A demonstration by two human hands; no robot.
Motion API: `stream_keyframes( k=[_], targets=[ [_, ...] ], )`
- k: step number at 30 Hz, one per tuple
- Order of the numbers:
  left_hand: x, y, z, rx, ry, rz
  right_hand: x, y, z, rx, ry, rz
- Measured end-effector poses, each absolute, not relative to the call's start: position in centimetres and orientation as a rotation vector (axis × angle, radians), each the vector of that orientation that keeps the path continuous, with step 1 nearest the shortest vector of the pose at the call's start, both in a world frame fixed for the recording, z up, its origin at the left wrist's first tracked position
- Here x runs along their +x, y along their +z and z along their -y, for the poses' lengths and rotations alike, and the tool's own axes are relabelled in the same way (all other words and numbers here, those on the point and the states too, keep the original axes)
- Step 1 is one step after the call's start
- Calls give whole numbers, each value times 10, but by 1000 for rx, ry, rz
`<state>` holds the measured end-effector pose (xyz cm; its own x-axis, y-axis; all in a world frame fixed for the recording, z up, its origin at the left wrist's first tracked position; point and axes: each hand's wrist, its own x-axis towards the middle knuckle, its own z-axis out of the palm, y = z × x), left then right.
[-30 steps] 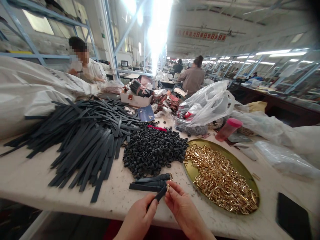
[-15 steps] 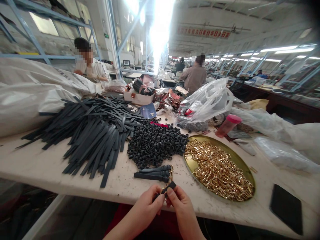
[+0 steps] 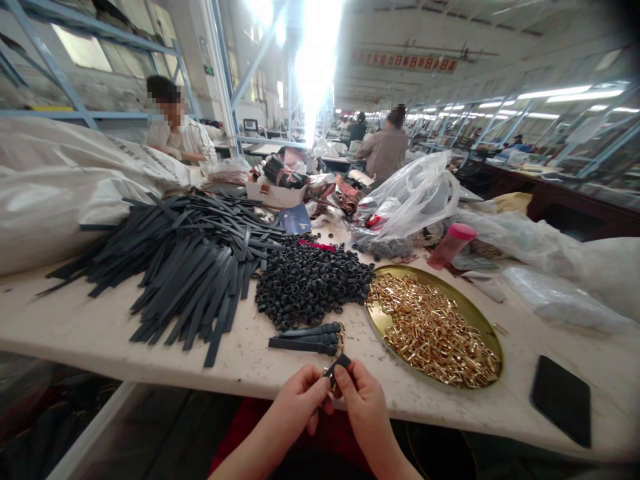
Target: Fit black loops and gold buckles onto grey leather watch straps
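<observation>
Both my hands meet at the table's front edge, pinching one black strap [image 3: 341, 363]. My left hand [image 3: 304, 397] is closed at its lower left part, where a small gold glint shows. With thumb and fingers my right hand [image 3: 361, 393] grips the strap's upper end. Just beyond them lie several black straps with gold buckles [image 3: 310, 340], side by side. Behind these is a heap of small black loops [image 3: 310, 280]. Long black straps [image 3: 195, 287] are piled to the left. Gold buckles [image 3: 435, 327] fill much of an oval gold tray [image 3: 487, 327] on the right.
A black phone [image 3: 561, 400] lies at the right edge of the table [image 3: 240, 377]. Farther back are a pink-lidded jar [image 3: 450, 248], a clear plastic bag [image 3: 413, 200] and a carton [image 3: 275, 195]. A large white sack [image 3: 60, 180] rests at left. Two co-workers sit beyond.
The strap has shifted slightly between my fingers, and my left thumb now lies higher along it. The whole view has moved a little. Both hands keep their grip.
</observation>
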<state>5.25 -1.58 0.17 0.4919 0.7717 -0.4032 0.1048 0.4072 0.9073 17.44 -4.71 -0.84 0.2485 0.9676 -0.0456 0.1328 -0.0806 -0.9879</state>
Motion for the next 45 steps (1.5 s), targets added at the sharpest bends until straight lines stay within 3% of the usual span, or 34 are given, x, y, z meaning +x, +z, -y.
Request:
stream_keyframes(
  k=[6,12,19,28,34,41,45],
  targets=[
    [52,1,16,1105,547,-993,176,-9,43,-1428,1159,1012],
    [54,-5,21,1073,592,-1051,178,-13,45,-1447,1059,1101],
    [53,-12,21,1103,545,-1015,181,-14,45,-1294,1523,829],
    [55,-18,29,1110,548,-1051,186,-13,46,-1354,1495,1006],
    [54,-26,31,1166,608,-1071,184,-23,49,-1566,1083,1279],
    [53,-37,40,1290,637,-1133,190,-26,54,-1461,1282,1302],
    [55,-24,44,1405,600,-1197,189,-22,61,-1545,1092,1329]
  ],
)
